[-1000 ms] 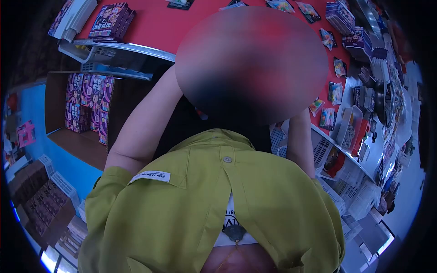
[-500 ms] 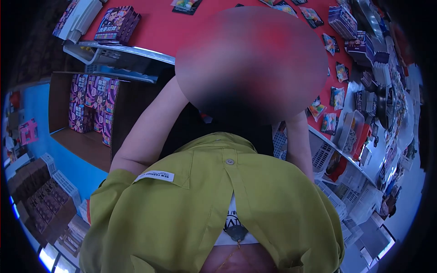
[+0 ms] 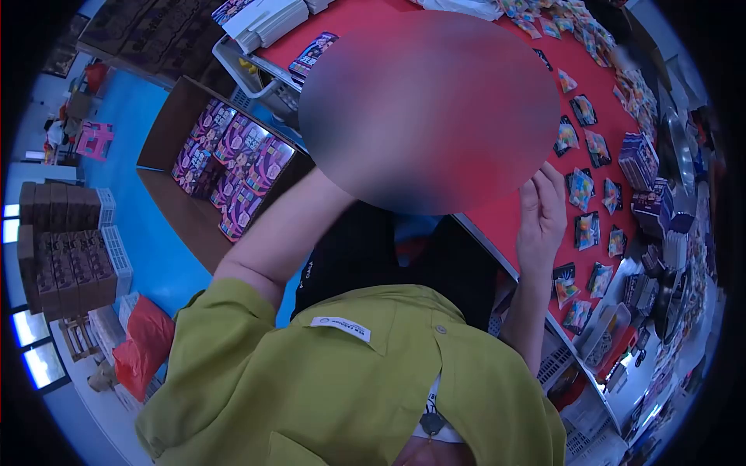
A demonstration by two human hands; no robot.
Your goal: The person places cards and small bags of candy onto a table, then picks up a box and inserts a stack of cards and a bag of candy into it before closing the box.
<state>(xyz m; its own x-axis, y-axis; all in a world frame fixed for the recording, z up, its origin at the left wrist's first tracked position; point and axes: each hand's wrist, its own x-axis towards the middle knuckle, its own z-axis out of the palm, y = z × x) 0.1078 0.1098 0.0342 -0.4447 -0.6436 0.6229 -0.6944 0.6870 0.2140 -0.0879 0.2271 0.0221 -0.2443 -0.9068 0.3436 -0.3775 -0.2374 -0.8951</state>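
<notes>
My left forearm (image 3: 299, 213) reaches up over the table's edge. A round blurred patch hides my left hand and anything in it. My right hand (image 3: 542, 221) is at the right border of that patch, over the red table (image 3: 497, 225). Its fingers are loosely bent and a little apart, with the tips running into the blur; I see nothing in them. Close to its right lie small clear packets with colourful contents on dark pouches, among them one packet (image 3: 580, 189) beside the fingers and another packet (image 3: 587, 231) beside the wrist.
An open cardboard box (image 3: 175, 206) with several purple printed boxes (image 3: 241, 167) stands at my left. Purple boxes (image 3: 311, 56) lie on the table's far left. Stacked purple cartons (image 3: 639, 161), a heap of packets (image 3: 594, 35) and a white basket (image 3: 608, 338) are at the right.
My view has turned, so the table and boxes sit differently in the picture. My right hand has come out of the blurred patch beside the packets. More of the cardboard box's contents shows.
</notes>
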